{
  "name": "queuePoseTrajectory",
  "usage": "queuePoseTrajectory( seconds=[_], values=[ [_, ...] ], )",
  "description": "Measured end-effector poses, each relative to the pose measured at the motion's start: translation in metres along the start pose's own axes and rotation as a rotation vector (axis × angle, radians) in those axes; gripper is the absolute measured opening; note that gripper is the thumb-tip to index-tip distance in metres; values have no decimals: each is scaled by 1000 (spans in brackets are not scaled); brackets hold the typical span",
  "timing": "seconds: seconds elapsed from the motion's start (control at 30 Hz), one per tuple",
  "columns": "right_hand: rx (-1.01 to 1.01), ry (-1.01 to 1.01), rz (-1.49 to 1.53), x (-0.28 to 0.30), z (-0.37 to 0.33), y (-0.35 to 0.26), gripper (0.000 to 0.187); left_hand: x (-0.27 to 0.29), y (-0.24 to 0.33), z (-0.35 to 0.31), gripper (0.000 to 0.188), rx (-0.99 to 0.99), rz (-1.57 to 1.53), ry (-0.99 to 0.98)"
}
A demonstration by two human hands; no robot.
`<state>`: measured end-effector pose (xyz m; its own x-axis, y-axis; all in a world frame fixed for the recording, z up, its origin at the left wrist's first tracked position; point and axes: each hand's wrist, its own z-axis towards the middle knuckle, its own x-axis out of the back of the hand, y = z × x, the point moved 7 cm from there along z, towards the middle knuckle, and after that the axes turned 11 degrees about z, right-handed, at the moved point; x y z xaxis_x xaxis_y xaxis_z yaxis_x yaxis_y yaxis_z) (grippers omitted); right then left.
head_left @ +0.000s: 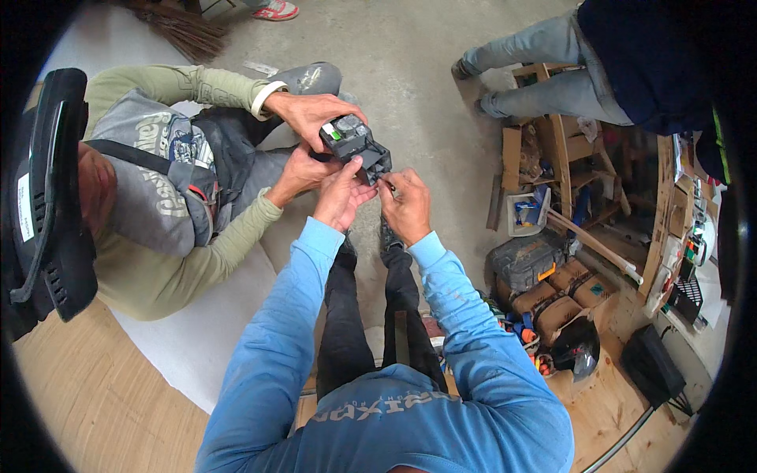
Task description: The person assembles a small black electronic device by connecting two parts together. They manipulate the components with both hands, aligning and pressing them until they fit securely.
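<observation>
A dark grey, boxy device (359,142) with a green and white patch is held up in front of me. A co-worker's two hands grip it from the left, one (303,114) over its far side and the other (298,175) beneath. My left hand (344,199) holds the device's near end, thumb against its side. My right hand (407,205) is closed in a pinch at the device's near right corner. A small dark thing shows at its fingertips, too small to name.
The co-worker (173,181) sits close on my left. At far right another person (544,79) stands by a wooden rack (561,142) of clutter. A black toolbox (527,260), brown packages (569,296) and a black bag (576,347) lie right of my legs.
</observation>
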<state>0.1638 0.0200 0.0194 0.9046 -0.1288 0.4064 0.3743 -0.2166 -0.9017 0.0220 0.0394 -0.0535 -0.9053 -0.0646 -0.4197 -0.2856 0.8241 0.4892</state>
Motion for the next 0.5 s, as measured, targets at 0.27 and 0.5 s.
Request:
queuePoseTrajectory(
  seconds=[0.27,0.5],
  values=[
    [330,182,-278,6,-7,-21,15,-16,-1,-2,39,-10,-52,-29],
    [386,118,-286,2,-5,-28,19,-13,1,-2,36,7,-41,-19]
  ],
)
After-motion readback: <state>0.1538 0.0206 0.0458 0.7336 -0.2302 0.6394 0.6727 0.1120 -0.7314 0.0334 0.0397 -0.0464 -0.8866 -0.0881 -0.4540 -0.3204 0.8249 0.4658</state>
